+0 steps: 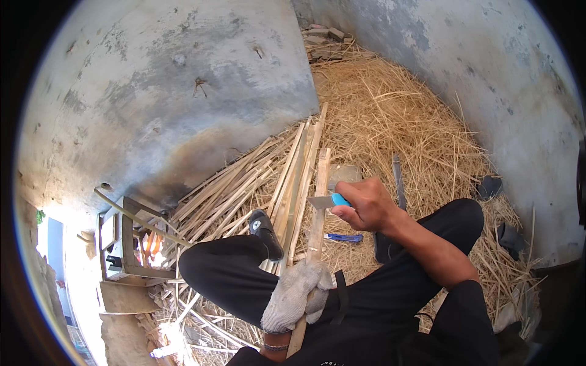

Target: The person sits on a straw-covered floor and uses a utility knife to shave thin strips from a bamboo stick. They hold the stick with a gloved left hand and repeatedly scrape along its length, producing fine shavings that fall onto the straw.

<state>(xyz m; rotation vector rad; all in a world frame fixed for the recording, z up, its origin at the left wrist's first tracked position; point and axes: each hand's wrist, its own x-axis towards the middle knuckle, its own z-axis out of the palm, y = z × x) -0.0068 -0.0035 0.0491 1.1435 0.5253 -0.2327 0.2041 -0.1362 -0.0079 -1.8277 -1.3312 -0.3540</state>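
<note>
My right hand is closed around the turquoise handle of a knife. Its broad grey blade points left and lies across a long, flat bamboo strip; whether the edge touches the strip, I cannot tell. Wearing a knitted off-white glove, my left hand is wrapped round the lower part of that strip, near my lap. The strip runs from my lap away toward the far wall. Just right of it, on the shavings, lies a blue utility knife.
Long split bamboo strips lie left of the held one, with more piled against the grey wall. Thin shavings cover the floor at the right. Bricks sit in the far corner. A wooden frame stands at the left by the bright opening.
</note>
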